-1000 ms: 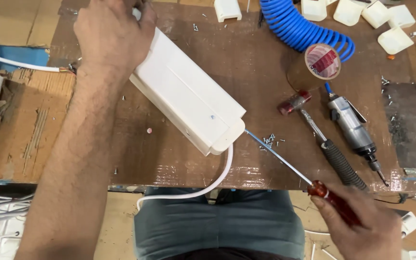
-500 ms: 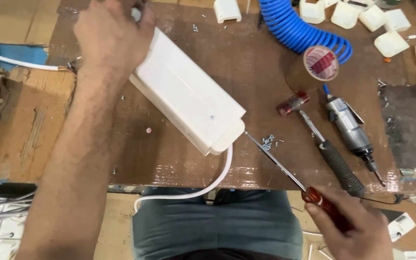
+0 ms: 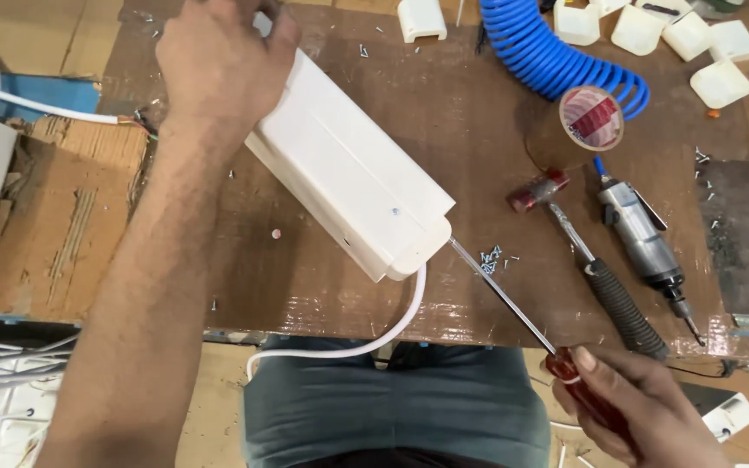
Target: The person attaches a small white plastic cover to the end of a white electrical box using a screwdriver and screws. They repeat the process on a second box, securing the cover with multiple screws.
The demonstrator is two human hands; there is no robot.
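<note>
Head cam, L hand [image 3: 218,61] fingers gripping 1 white box [image 3: 353,186], R hand [image 3: 643,412] holding 1 screwdriver [image 3: 513,303].

hands: 2 | white housings [image 3: 348,186]: 1 | screwdrivers [image 3: 513,308]: 1 | hammers [image 3: 595,269]: 1 | air drivers [image 3: 648,243]: 1 | tape rolls [image 3: 591,119]: 1

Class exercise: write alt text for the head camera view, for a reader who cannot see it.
A person's left hand steadies a long white plastic housing on a worn brown workbench while the right hand drives a red-handled screwdriver into its end. Nearby lie loose screws, a small hammer and a pneumatic tool.
</note>
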